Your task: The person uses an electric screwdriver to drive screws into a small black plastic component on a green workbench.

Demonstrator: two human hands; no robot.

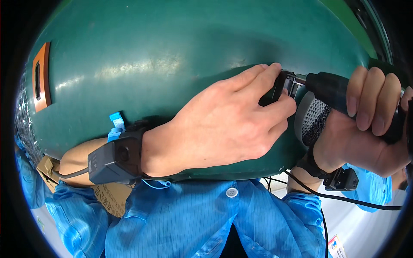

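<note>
My left hand (228, 116) is closed around a small black part with a metallic inner side (293, 84), held on edge at the right of the green work surface. My right hand (365, 116) grips a black electric screwdriver (328, 89) lying nearly level. Its metal tip points left and meets the small part; the exact contact spot is too small to make out. Just below the screwdriver stands a round grey dish with a perforated wall (304, 115), holding many tiny dark pieces, probably screws. My right wrist partly covers this dish.
An orange-brown rectangular frame with a dark slot (41, 77) lies at the far left of the green table (142, 38). A cardboard box (112, 198) sits below the near edge. A black cable (340, 201) runs at lower right. Black box-like devices are strapped to both wrists.
</note>
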